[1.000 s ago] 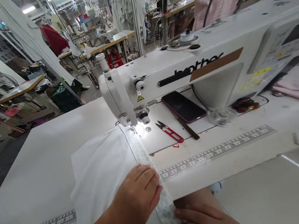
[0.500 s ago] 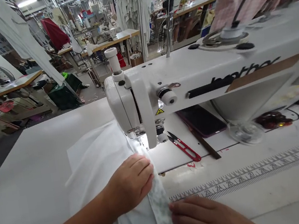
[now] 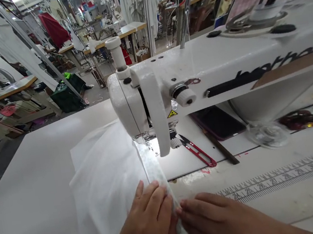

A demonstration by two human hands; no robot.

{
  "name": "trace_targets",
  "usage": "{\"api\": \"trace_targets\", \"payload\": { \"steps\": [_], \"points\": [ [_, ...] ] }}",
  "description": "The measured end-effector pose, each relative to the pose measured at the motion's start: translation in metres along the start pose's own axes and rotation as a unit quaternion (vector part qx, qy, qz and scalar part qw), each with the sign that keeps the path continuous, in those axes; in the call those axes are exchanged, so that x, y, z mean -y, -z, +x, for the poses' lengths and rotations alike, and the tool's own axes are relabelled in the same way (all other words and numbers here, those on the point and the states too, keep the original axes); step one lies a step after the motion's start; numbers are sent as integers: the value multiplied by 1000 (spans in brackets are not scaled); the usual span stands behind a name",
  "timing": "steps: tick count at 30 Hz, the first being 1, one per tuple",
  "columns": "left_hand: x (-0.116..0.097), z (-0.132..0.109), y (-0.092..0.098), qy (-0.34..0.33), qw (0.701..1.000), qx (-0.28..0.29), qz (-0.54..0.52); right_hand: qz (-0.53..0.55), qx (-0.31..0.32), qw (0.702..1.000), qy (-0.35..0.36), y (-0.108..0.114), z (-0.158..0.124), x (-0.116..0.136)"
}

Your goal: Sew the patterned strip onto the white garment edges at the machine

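- Left hand and right hand: now drawn together, fingertips almost meeting, both pressing the pale printed fabric strip
- white cloth: lying beside the strip, reaching the presser foot

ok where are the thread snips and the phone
thread snips (image 3: 200, 154): head view, on the red handle
phone (image 3: 217, 123): head view, on the dark screen

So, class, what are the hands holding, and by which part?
The left hand and right hand hold the patterned fabric strip from both sides, fingers on its near part; pinched or pressed cannot be told.
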State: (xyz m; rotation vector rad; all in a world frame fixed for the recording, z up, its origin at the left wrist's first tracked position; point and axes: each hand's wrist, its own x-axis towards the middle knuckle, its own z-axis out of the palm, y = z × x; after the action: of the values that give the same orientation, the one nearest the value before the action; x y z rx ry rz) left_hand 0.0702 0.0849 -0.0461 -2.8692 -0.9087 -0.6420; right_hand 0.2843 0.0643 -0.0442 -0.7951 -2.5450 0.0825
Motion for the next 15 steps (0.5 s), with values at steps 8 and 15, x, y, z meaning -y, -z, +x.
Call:
{"api": "trace_targets", "payload": {
  "steps": [8,15],
  "points": [
    [6,0,3,-17,1000,-4,-11,-3,25,998,53,-20,-8,-13],
    [31,9,1,-12,999,11,-35,-30,44,996,65,-7,11,-31]
  ]
}}
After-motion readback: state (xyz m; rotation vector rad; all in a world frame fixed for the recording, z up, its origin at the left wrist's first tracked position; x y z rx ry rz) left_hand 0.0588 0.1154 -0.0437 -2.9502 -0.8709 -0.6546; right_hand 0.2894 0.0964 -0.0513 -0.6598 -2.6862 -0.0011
